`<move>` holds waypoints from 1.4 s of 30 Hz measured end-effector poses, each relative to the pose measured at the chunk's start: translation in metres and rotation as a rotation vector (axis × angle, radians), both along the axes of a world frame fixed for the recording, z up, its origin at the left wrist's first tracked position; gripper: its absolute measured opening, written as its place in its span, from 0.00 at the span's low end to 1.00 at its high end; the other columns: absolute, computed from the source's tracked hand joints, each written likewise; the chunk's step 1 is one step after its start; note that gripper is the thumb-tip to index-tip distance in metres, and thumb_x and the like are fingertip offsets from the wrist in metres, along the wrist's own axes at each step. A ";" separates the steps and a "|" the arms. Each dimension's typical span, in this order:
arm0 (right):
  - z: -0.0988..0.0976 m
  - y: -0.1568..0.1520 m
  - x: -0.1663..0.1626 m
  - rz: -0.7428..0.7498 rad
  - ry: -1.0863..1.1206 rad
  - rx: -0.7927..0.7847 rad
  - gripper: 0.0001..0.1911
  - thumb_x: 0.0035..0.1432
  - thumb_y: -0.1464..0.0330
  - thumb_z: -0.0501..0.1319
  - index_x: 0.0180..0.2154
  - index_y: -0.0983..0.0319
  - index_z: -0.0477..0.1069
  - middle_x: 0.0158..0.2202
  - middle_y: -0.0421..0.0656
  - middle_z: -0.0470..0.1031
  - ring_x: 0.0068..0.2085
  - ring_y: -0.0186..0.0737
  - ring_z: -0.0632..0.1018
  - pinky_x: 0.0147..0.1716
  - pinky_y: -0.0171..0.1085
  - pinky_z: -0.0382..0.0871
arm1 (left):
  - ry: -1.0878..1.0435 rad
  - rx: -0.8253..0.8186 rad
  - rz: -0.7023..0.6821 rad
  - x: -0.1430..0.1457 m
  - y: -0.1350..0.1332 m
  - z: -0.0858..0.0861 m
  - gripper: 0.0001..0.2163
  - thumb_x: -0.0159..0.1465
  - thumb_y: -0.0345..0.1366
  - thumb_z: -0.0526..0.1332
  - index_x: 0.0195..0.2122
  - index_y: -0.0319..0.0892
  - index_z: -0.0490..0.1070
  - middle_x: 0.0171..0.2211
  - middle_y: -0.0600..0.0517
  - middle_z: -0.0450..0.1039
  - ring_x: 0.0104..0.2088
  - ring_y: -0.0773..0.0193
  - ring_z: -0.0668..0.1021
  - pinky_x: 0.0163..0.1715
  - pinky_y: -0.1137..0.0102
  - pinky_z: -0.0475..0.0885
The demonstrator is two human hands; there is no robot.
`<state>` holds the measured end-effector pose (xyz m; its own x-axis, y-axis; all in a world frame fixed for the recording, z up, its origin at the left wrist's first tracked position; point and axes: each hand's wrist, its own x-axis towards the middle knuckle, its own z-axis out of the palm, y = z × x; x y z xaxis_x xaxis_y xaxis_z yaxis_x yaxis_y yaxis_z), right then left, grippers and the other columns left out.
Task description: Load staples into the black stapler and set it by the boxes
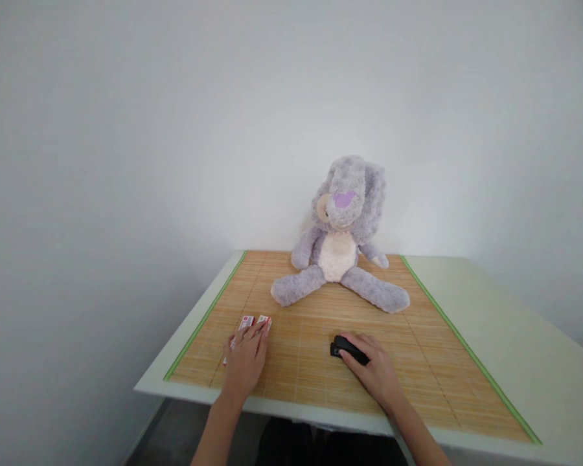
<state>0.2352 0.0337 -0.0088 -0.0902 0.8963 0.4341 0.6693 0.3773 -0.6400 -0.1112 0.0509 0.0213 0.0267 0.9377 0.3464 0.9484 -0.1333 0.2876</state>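
Taking the woven bamboo mat with green edging (418,362) as the landmark, both hands rest on its near half, close to the front edge of the pale bench (515,336) that carries it.

The left hand (245,356) lies flat and palm down on the near-left part of the mat, fingers stretched forward and close together. It covers most of two small white cards or packets with red printing (253,321), which lie side by side; only their far ends show past the fingertips. The hand presses on them and grips nothing.

The right hand (376,369) sits near the middle of the mat's front half, curled loosely over a small black device, perhaps a stapler or clip (347,348). The fingers drape over its top and right side, half closed on it; its left end sticks out bare. Whether it is lifted or resting on the mat I cannot tell, though it looks to be down.

To handle this well, I judge the left hand should keep the two packets pinned flat and aligned, fingertips back from their exposed ends, while the right hand takes a firmer hold before moving the black device.

Farther back, at the mat's far edge, a grey-lilac plush rabbit with a cream belly (342,246) sits upright against the white wall (175,129), legs spread forward, well apart from both hands.
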 end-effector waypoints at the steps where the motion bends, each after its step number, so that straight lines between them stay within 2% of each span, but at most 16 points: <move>1: -0.001 0.000 0.000 -0.001 0.001 -0.001 0.19 0.64 0.57 0.64 0.56 0.48 0.77 0.51 0.43 0.81 0.51 0.49 0.79 0.53 0.49 0.74 | -0.012 0.010 0.017 -0.003 -0.001 -0.001 0.19 0.75 0.43 0.48 0.62 0.62 0.70 0.61 0.54 0.74 0.62 0.51 0.71 0.62 0.48 0.57; 5: -0.002 0.002 0.001 0.005 0.007 -0.021 0.20 0.64 0.57 0.64 0.56 0.48 0.76 0.51 0.43 0.81 0.51 0.51 0.78 0.54 0.51 0.73 | -0.072 0.028 0.024 -0.018 -0.001 -0.007 0.18 0.75 0.44 0.49 0.60 0.59 0.73 0.58 0.52 0.77 0.61 0.50 0.72 0.64 0.45 0.56; 8: -0.002 0.001 0.000 -0.005 0.021 -0.036 0.20 0.63 0.56 0.64 0.56 0.50 0.77 0.50 0.46 0.81 0.51 0.52 0.78 0.53 0.52 0.73 | -0.184 0.070 0.018 -0.033 -0.001 -0.015 0.19 0.74 0.45 0.50 0.58 0.53 0.75 0.57 0.49 0.77 0.60 0.51 0.73 0.64 0.49 0.61; 12: -0.002 0.000 0.000 -0.154 0.004 0.004 0.20 0.63 0.53 0.64 0.52 0.53 0.78 0.47 0.48 0.79 0.49 0.53 0.77 0.52 0.52 0.72 | -0.343 0.158 0.113 -0.046 -0.002 -0.029 0.22 0.74 0.47 0.48 0.59 0.44 0.73 0.57 0.44 0.76 0.58 0.51 0.75 0.62 0.51 0.67; 16: -0.006 0.000 0.003 -0.325 0.031 -0.005 0.21 0.64 0.50 0.61 0.49 0.56 0.79 0.44 0.48 0.77 0.45 0.52 0.78 0.49 0.49 0.72 | -0.441 0.151 0.150 -0.043 -0.004 -0.038 0.23 0.74 0.47 0.48 0.64 0.44 0.68 0.61 0.44 0.73 0.61 0.52 0.74 0.64 0.51 0.67; 20: -0.017 -0.006 0.007 -0.320 0.055 -0.086 0.25 0.61 0.51 0.63 0.55 0.55 0.74 0.48 0.48 0.76 0.47 0.52 0.79 0.49 0.49 0.73 | -0.521 0.127 0.153 -0.039 -0.005 -0.042 0.23 0.74 0.47 0.49 0.66 0.45 0.65 0.63 0.45 0.71 0.63 0.54 0.72 0.66 0.52 0.66; 23: -0.024 -0.017 0.002 -0.292 0.058 -0.142 0.27 0.56 0.54 0.66 0.55 0.56 0.73 0.47 0.49 0.75 0.46 0.54 0.79 0.48 0.50 0.75 | -0.526 0.106 0.145 -0.040 -0.006 -0.044 0.23 0.74 0.47 0.49 0.65 0.45 0.65 0.64 0.45 0.70 0.64 0.53 0.72 0.67 0.52 0.65; 28: -0.022 -0.036 -0.028 -0.171 0.142 -0.199 0.27 0.49 0.65 0.67 0.53 0.56 0.73 0.44 0.49 0.74 0.44 0.53 0.79 0.48 0.49 0.77 | -0.490 0.084 0.126 -0.039 -0.006 -0.045 0.23 0.74 0.46 0.49 0.68 0.47 0.63 0.66 0.46 0.68 0.65 0.54 0.71 0.68 0.51 0.63; 34: -0.003 -0.034 -0.078 0.075 0.194 -0.248 0.28 0.49 0.73 0.60 0.54 0.55 0.71 0.46 0.48 0.74 0.45 0.51 0.79 0.48 0.47 0.77 | -0.429 0.048 0.071 -0.039 -0.005 -0.046 0.24 0.74 0.46 0.49 0.68 0.46 0.63 0.68 0.45 0.65 0.68 0.53 0.66 0.70 0.50 0.60; 37: 0.010 -0.027 -0.105 0.059 0.129 -0.265 0.28 0.48 0.74 0.61 0.53 0.55 0.72 0.50 0.48 0.73 0.47 0.51 0.79 0.50 0.46 0.76 | -0.414 0.054 0.062 -0.040 -0.004 -0.046 0.24 0.74 0.46 0.49 0.68 0.46 0.63 0.67 0.45 0.65 0.67 0.51 0.67 0.69 0.49 0.61; 42: 0.021 -0.016 -0.150 0.004 0.019 -0.249 0.19 0.48 0.71 0.67 0.45 0.56 0.76 0.46 0.47 0.74 0.46 0.53 0.79 0.49 0.46 0.75 | -0.372 0.054 0.054 -0.039 -0.004 -0.044 0.23 0.75 0.45 0.49 0.68 0.51 0.62 0.69 0.48 0.62 0.68 0.52 0.66 0.68 0.49 0.62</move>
<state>0.0857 0.0178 0.0119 -0.0878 0.9756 0.2012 0.6555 0.2086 -0.7258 -0.1497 0.0471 -0.0223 -0.1589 0.9146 0.3719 0.7863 -0.1106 0.6079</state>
